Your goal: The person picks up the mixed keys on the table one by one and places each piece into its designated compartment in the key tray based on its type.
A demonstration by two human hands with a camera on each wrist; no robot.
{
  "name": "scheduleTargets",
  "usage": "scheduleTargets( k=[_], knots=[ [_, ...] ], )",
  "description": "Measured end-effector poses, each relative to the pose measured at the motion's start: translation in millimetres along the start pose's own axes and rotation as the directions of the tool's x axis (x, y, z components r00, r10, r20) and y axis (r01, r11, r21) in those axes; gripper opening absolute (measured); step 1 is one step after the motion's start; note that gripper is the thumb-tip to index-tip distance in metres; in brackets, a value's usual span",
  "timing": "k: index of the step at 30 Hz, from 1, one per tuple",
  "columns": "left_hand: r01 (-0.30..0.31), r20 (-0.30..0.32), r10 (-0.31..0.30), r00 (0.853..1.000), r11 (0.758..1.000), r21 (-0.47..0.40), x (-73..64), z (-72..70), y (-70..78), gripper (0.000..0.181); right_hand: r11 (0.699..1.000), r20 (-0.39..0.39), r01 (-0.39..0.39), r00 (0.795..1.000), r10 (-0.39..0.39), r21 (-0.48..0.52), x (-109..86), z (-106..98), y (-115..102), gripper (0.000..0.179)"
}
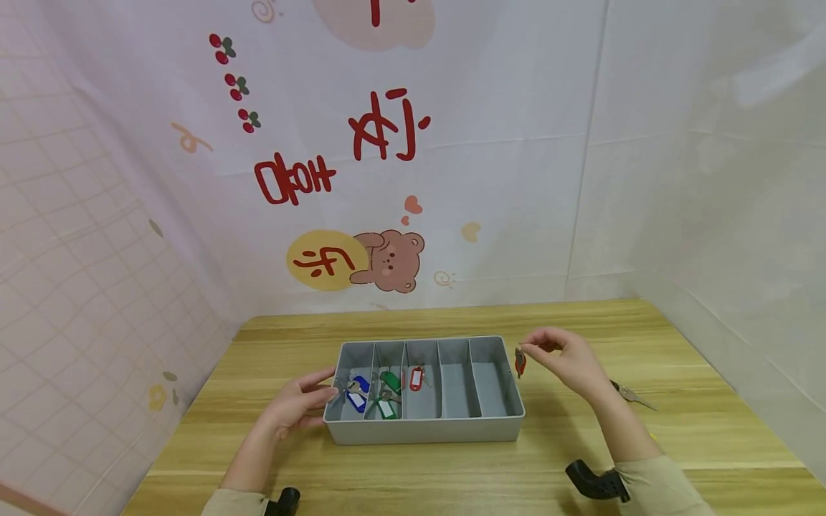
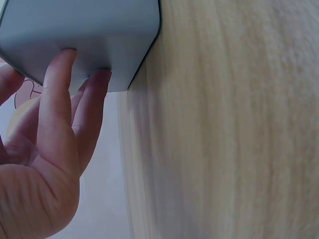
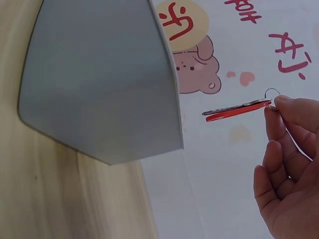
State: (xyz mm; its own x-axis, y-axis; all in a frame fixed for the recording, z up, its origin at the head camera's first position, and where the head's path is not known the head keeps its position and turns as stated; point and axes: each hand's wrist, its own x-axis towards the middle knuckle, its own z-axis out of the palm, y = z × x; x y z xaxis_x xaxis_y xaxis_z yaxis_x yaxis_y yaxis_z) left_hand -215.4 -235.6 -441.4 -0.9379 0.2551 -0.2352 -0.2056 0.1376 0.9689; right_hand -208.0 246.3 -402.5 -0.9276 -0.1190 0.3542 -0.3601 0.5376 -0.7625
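Observation:
A grey divided tray lies on the table, split into several compartments. Its leftmost compartment holds keys with blue tags, the one beside it keys with green tags, and the middle one a key with a red tag. My left hand grips the tray's left end, thumb at the rim and fingertips against the outer wall. Just off the tray's right end, my right hand pinches a thin ring between thumb and finger. From that ring hangs a key with a red tag.
On the table right of my right forearm lies another key, partly hidden by the arm. A small yellow piece peeks out beside the sleeve. Behind the wooden table hangs a printed white curtain.

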Motion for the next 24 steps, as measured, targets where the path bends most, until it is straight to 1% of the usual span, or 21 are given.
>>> scheduleTargets(
  k=[8,17,24],
  knots=[
    [0.005,-0.005,-0.005,1.000,1.000,0.002,-0.2,0.6,0.5,0.074,0.998,0.022,0.040,0.999,-0.041,0.040,10.2,9.9,-15.6,0.007],
    [0.002,-0.005,-0.002,1.000,1.000,0.004,-0.5,1.0,1.6,0.073,0.994,0.052,0.111,0.992,-0.112,0.015,24.0,18.9,-31.5,0.005],
    [-0.001,-0.011,0.001,1.000,1.000,0.009,-0.5,0.9,0.7,0.073,0.990,0.093,0.141,0.986,-0.142,0.016,32.1,25.9,-44.7,0.007]
  ],
)
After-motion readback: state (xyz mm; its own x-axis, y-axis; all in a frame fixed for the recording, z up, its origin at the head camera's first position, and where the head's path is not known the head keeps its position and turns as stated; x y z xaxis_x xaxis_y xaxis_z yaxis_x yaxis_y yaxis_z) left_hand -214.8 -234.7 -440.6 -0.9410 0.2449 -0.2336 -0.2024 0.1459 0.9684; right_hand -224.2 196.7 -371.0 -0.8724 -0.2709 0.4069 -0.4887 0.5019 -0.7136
